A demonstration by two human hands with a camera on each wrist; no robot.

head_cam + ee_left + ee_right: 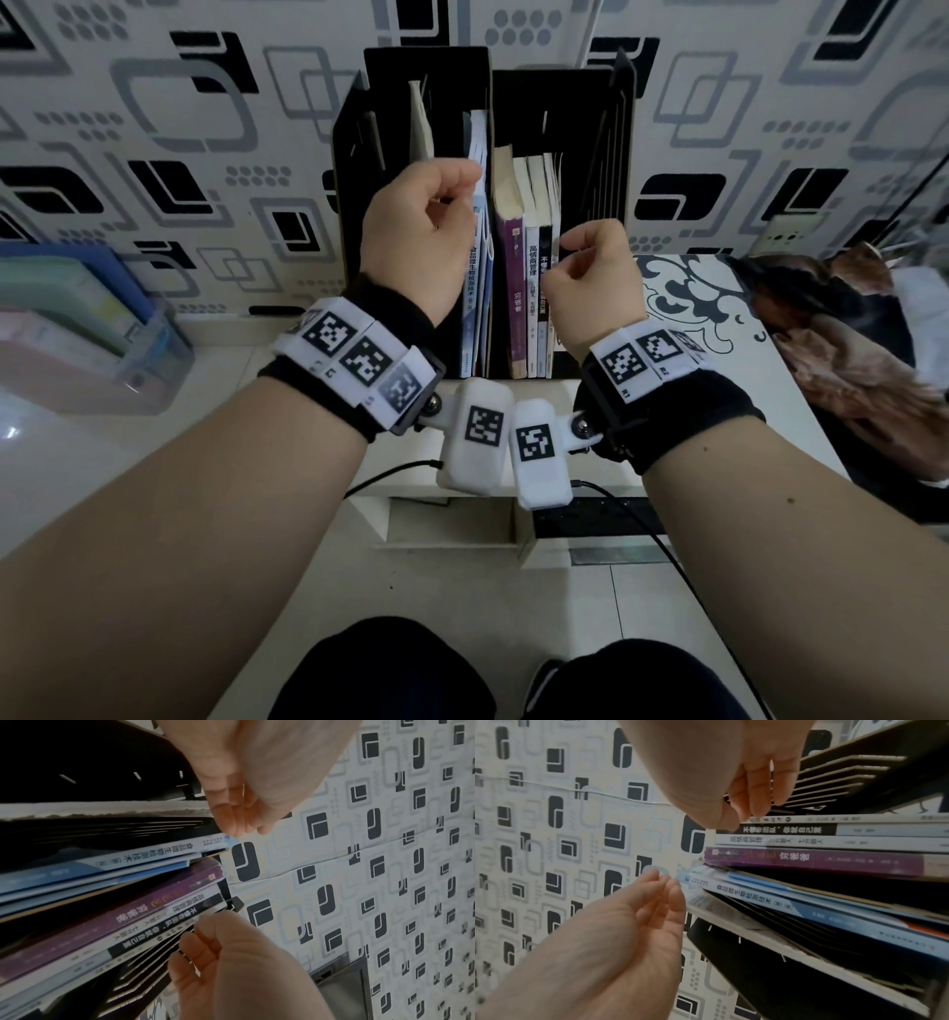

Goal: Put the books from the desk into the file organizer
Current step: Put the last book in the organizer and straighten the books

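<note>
The black file organizer stands against the wall with its books upright in two compartments. A blue book leans in the left compartment. A purple book, a white one and a black-spined one fill the right. My left hand hovers with loosely curled fingers by the blue book's top corner and holds nothing. My right hand is loosely curled too, its fingertips at the top end of the thin rightmost book, with nothing gripped.
A clear plastic box of coloured folders sits on the desk at the left. A dark brown patterned bundle lies at the right on the floral-patterned desk. A black cable runs below my wrists.
</note>
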